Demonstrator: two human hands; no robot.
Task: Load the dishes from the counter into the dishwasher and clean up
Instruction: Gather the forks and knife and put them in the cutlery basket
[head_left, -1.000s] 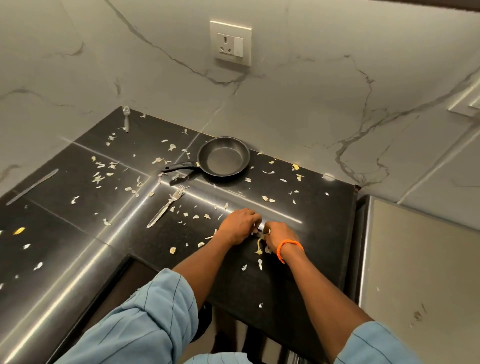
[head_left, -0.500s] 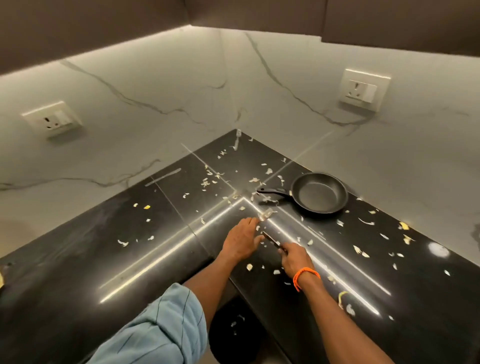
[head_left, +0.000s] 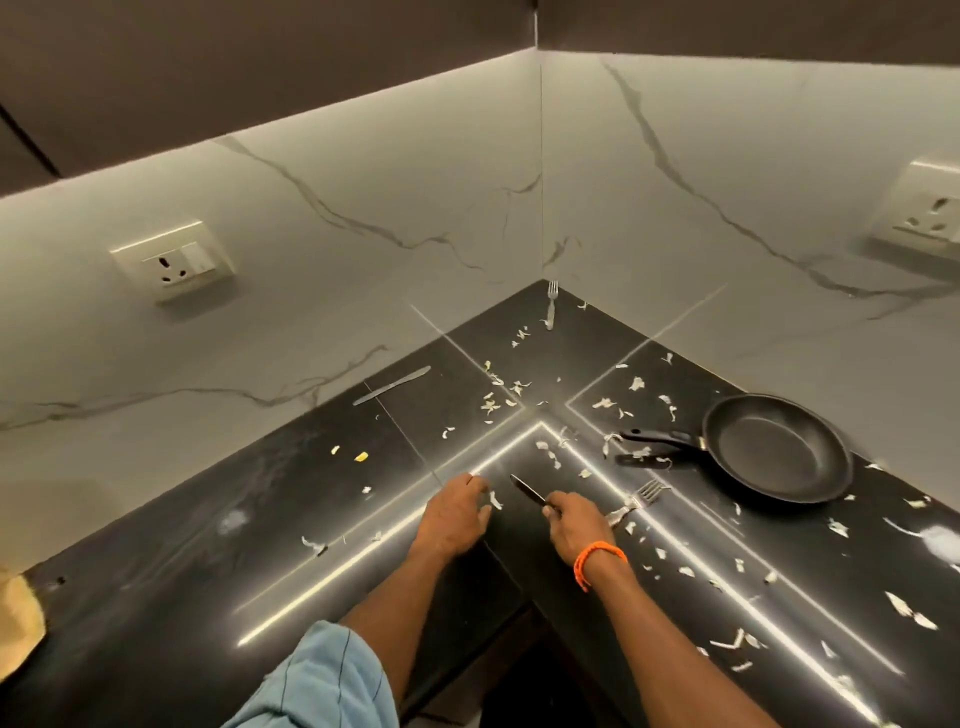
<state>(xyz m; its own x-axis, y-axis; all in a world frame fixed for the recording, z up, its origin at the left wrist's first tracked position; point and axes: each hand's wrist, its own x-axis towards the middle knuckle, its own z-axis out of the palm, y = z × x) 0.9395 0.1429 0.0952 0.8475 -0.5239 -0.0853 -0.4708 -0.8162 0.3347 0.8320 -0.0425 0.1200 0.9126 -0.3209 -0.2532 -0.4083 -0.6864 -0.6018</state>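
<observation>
My right hand (head_left: 574, 527), with an orange band at the wrist, grips the handle of a knife (head_left: 525, 490) whose blade points up and left over the black counter (head_left: 156, 561). My left hand (head_left: 454, 517) hovers just left of the blade, fingers loosely bent and holding nothing. A fork (head_left: 635, 501) lies right beside my right hand. A black frying pan (head_left: 769, 454) sits at the right, handle pointing left. A second knife (head_left: 392, 384) lies by the left wall. Another fork (head_left: 551, 304) lies in the far corner.
Pale food scraps (head_left: 498, 395) are scattered over the counter, thickest near the corner and along the right side. Marble walls with sockets (head_left: 171, 265) close off the back. Dark cabinets hang above. A yellowish thing (head_left: 18, 608) shows at the left edge.
My view has swung left to the counter corner. Both hands moved left from the right section, and my right hand now holds a knife lifted off the counter.
</observation>
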